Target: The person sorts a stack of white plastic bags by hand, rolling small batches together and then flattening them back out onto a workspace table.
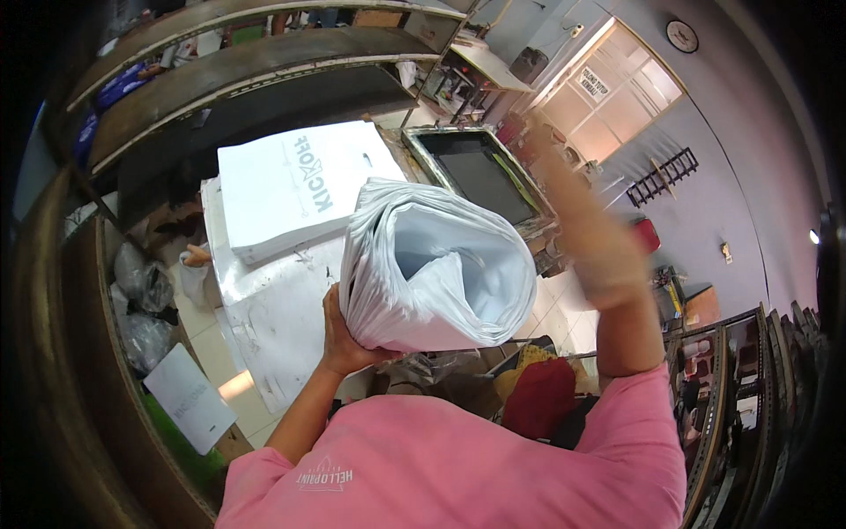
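While the left hand grips a curled white bundle at the right edge of the desk, the right hand blurs, open or closed unclear; a printed stack already lies flat toward the far edge, the bundle not.

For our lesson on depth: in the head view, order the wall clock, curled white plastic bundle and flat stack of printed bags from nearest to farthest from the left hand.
1. Curled white plastic bundle: in the left hand.
2. Flat stack of printed bags: ahead, slightly left.
3. Wall clock: far upper right.
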Demonstrator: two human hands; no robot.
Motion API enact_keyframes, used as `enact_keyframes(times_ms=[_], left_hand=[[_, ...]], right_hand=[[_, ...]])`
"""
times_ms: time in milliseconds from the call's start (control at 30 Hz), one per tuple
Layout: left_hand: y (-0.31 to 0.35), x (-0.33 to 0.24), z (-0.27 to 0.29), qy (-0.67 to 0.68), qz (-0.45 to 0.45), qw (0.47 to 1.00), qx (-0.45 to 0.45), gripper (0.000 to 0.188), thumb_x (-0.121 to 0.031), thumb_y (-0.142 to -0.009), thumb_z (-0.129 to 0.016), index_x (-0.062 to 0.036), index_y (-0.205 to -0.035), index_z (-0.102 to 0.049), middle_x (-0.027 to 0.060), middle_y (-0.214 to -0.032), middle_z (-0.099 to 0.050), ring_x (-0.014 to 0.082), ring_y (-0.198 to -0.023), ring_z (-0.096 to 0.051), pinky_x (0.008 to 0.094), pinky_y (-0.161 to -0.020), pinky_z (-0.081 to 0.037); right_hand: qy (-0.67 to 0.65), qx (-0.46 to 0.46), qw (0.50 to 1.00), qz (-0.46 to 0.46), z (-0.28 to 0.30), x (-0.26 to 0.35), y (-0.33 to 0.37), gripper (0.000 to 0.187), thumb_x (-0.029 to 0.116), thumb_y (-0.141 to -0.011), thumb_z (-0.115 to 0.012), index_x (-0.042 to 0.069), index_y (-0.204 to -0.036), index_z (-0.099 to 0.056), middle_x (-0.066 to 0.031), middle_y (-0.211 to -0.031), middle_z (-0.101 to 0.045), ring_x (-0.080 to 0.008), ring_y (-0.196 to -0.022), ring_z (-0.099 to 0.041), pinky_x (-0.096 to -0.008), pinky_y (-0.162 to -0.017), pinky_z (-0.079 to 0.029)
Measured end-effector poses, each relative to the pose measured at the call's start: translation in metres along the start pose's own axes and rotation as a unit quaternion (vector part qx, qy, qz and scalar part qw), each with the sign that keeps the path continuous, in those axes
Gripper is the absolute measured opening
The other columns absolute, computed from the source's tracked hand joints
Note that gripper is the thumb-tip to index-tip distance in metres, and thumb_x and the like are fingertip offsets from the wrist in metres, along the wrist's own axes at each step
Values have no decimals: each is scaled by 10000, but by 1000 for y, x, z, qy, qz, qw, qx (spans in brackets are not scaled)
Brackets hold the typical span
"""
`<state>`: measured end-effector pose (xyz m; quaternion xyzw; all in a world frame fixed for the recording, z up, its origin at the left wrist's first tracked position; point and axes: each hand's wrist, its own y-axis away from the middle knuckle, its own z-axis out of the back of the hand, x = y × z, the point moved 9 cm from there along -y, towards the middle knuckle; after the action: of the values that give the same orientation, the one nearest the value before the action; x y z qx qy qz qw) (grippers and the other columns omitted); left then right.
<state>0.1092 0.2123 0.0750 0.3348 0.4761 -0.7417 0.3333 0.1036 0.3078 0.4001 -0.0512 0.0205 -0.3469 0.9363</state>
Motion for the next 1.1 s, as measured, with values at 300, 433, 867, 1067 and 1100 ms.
enact_keyframes(times_ms=[300,433,867,1067,1100], left_hand=[[3,12,-10,-38,-17,999,10,1623,-568,-438,-1019,36,-1592,-50,287,-1531,-322,484,-1396,-369,583,-1164,-317],[-5,2,1,0,-30,999,-31,1579,-531,-475,-1026,15,-1597,-59,266,-1502,-356,465,-1367,-398,575,-1134,-350],[-4,-21,-6,-21,-71,996,-47,1530,-599,-567,-970,10,-1596,-15,338,-1521,-231,529,-1353,-366,609,-1105,-373],[-2,4,4,-6,-125,992,18,1162,-354,-809,-856,4,-1604,-88,273,-1464,-425,438,-1331,-477,508,-1131,-397],[-2,7,9,19,-128,991,22,1059,-302,-858,-818,25,-1600,-137,268,-1455,-457,427,-1330,-500,482,-1143,-397]], right_hand=[[-94,-182,964,-171,96,-16,24,813,547,-982,-556,-34,-1519,-367,-331,-1486,-452,-439,-1408,-435,-508,-1156,-343],[-76,90,930,-347,63,-31,46,654,374,-912,-654,-66,-1378,-525,-285,-1275,-636,-405,-1179,-630,-452,-1018,-479],[-55,16,948,-312,13,-41,39,239,189,-899,-651,-38,-973,-650,-276,-916,-676,-466,-908,-651,-505,-802,-509],[-81,-12,967,-243,47,13,19,180,71,-848,-652,-32,-994,-636,-242,-841,-650,-444,-773,-649,-466,-701,-515],[-73,-10,966,-247,57,20,18,190,60,-841,-646,-29,-1009,-643,-238,-840,-653,-435,-772,-655,-460,-704,-518]])
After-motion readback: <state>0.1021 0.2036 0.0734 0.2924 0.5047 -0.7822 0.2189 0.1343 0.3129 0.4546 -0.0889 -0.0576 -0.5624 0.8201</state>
